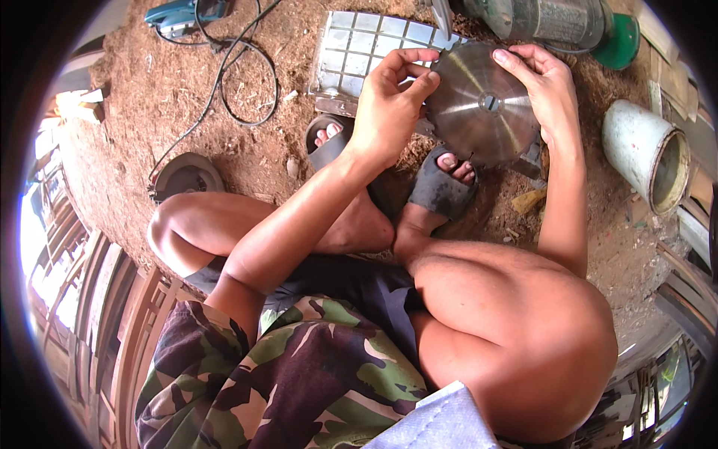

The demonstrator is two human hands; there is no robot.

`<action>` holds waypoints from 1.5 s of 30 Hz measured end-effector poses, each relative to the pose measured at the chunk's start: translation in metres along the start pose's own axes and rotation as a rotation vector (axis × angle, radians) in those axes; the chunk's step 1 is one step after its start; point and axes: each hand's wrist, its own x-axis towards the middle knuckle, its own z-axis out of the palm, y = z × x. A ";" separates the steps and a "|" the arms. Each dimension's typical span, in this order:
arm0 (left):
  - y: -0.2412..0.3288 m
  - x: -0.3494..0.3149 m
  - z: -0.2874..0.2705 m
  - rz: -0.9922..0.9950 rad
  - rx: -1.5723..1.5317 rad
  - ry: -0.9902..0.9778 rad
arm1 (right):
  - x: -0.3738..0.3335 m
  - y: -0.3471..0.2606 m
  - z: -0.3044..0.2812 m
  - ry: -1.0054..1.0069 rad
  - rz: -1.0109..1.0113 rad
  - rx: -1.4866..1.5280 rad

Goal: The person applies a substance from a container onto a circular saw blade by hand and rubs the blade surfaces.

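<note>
A round, toothed circular saw blade (pixel 464 123) of shiny metal is held up above my sandalled feet, its face turned toward me. My right hand (pixel 550 86) grips its upper right rim, with the thumb on the face and the other fingers partly hidden behind. At the upper left rim is my left hand (pixel 393 101), its thumb and index fingertips at the teeth and the other fingers curled. Just behind the blade lies a white tiled slab (pixel 348 56), partly covered by it. A grey machine with a green end (pixel 617 41) stands beyond.
At the far left is a teal power tool (pixel 183 19), its dark cable (pixel 273 90) looped over sawdust-covered ground. A round, dark dish-like thing (pixel 187 176) lies by my left knee. On the right, a whitish bucket (pixel 636 150) rests tilted. Wooden pieces (pixel 112 314) are stacked at the left.
</note>
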 end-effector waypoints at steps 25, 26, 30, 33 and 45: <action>0.002 0.008 0.000 0.014 0.002 0.000 | 0.002 -0.005 0.001 0.041 0.008 0.056; 0.001 0.008 0.000 0.016 -0.005 -0.002 | 0.001 -0.005 0.001 0.040 0.011 0.074; -0.002 0.012 -0.003 0.035 0.012 -0.008 | 0.001 -0.002 0.002 0.061 -0.012 0.053; -0.003 0.013 -0.002 0.037 -0.006 -0.015 | 0.003 0.001 0.000 0.074 -0.024 0.015; -0.004 -0.013 -0.008 -0.039 0.049 -0.044 | -0.024 0.001 -0.010 0.352 -0.072 -0.179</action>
